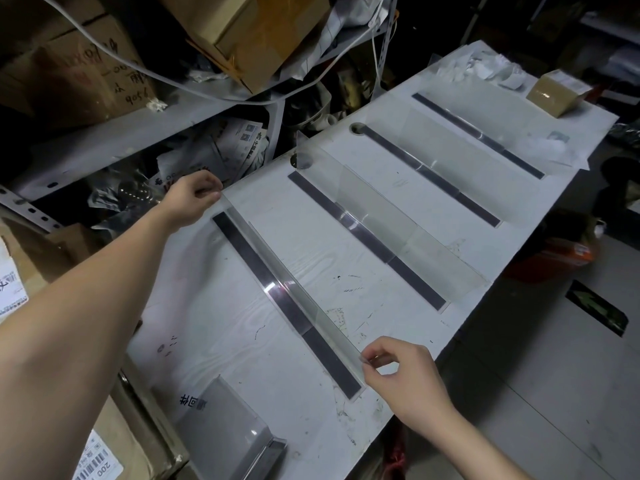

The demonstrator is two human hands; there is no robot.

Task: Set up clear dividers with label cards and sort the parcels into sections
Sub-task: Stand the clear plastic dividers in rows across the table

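A long clear divider [298, 292] stands on its black base strip [277, 299] across the white table [242, 341]. My left hand [192, 199] pinches its far top corner at the table's back edge. My right hand [398, 372] pinches its near top corner at the front edge. Three more clear dividers stand on black strips to the right: one [377, 216], a second [433, 168] and a third [485, 136]. A clear label holder [221, 420] with a printed card lies at the near left. A small brown parcel [554, 93] sits at the table's far right corner.
Metal shelving [104, 140] behind the table holds cardboard boxes [69, 64] and crumpled bags. Crumpled white paper [485, 67] lies near the parcel. Labelled boxes [100, 455] stand at lower left. Grey floor with a black-and-green arrow sticker [599, 306] lies to the right.
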